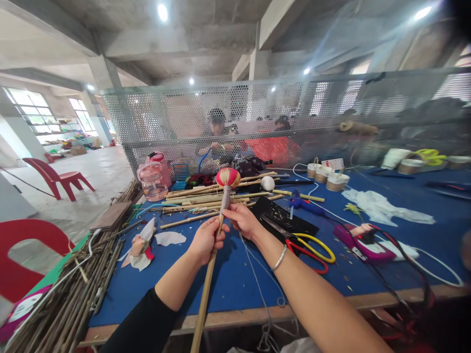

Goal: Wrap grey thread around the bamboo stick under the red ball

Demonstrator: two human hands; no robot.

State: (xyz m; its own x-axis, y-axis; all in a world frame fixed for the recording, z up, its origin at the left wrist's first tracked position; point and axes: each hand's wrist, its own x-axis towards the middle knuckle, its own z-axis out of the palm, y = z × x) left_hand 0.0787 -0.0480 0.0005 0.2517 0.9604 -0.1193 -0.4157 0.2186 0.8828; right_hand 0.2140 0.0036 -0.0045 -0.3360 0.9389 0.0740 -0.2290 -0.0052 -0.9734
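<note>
A bamboo stick (204,304) slants up from the bottom edge, topped by a round red and cream head (228,178) with a grey wrapping (225,196) beneath it. My left hand (208,240) is closed around the stick below the wrapping. Just above it, my right hand (241,219) pinches the lower end of the wrapping. Thin grey string (257,279) hangs from near my right hand down past the table edge. Scissors (312,250) with red and yellow handles lie right of my right forearm, partly on a black sheet (294,218).
Behind the hands lie several bamboo sticks (195,198) and a white ball (268,183). A blue glue gun (305,202), small cups (336,182) and white plastic (390,208) sit to the right. Cloth scraps (170,239), a pink bottle (153,179) and bundled twigs (69,289) are left. A perforated metal screen (165,117) stands behind.
</note>
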